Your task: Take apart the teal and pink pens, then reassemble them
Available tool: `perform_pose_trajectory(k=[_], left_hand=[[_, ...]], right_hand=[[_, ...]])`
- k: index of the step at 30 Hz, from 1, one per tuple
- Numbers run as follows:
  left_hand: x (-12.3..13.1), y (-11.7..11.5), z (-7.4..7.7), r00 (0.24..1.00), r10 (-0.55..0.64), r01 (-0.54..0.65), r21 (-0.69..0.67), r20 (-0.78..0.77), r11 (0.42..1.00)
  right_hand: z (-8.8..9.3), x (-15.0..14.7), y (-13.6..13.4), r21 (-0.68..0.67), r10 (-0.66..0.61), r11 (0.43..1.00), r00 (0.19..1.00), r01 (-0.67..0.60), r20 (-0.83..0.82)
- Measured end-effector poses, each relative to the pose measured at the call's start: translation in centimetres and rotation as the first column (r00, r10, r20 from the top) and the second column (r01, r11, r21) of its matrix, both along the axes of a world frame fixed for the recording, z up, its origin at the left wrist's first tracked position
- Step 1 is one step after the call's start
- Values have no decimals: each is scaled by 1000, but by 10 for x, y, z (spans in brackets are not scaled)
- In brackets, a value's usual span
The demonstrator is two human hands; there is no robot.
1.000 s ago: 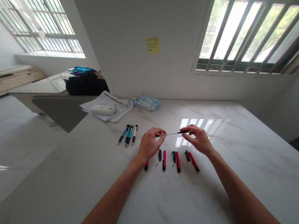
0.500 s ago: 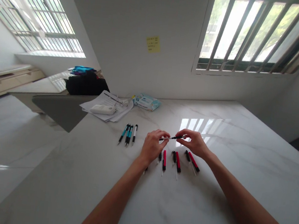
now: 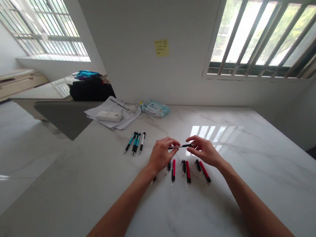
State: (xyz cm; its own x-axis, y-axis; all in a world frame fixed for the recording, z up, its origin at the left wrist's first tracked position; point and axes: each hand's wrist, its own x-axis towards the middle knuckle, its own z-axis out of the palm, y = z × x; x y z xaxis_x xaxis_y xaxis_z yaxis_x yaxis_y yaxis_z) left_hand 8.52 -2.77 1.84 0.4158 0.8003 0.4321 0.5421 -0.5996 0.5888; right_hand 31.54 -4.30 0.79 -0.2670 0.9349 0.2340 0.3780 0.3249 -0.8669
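Observation:
A black-and-white pen (image 3: 182,146) is held level above the table between my two hands. My left hand (image 3: 162,153) pinches its white part between thumb and fingers. Around its black end curve the fingers of my right hand (image 3: 203,150), thumb and forefinger slightly apart on either side. Below lie sets of disassembled pen parts: a red-and-black barrel (image 3: 174,169), another red barrel (image 3: 187,170) and a third (image 3: 205,171), each beside a black piece and a thin white refill (image 3: 187,184). My left wrist partly hides more parts.
Several assembled pens (image 3: 136,142), blue and white with black grips, lie left of my hands. Farther back are papers (image 3: 110,105) with a white device (image 3: 108,116) on them, and a wipes packet (image 3: 155,108). A yellow note (image 3: 162,48) sticks to the wall.
The fingers of my right hand have loosened and shifted slightly around the pen's black end. My left hand and the parts on the table stay where they were.

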Motion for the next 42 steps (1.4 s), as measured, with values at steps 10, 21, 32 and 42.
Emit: perform_pose_trajectory(k=[10, 21, 32, 42], left_hand=[[-2, 1, 0, 1000, 15, -15, -4, 9, 1000], [-2, 2, 0, 1000, -9, 9, 0, 23, 1000], [-2, 2, 0, 1000, -24, 24, -10, 16, 1000], [-2, 4, -3, 999, -29, 29, 2, 33, 1000]], right_hand=[[-2, 4, 2, 5, -24, 1000, 1000, 24, 19], [0, -1, 1, 26, -43, 999, 995, 41, 93], [-3, 1, 3, 53, -54, 997, 991, 47, 120], [-3, -1, 3, 21, -30, 999, 995, 28, 99]])
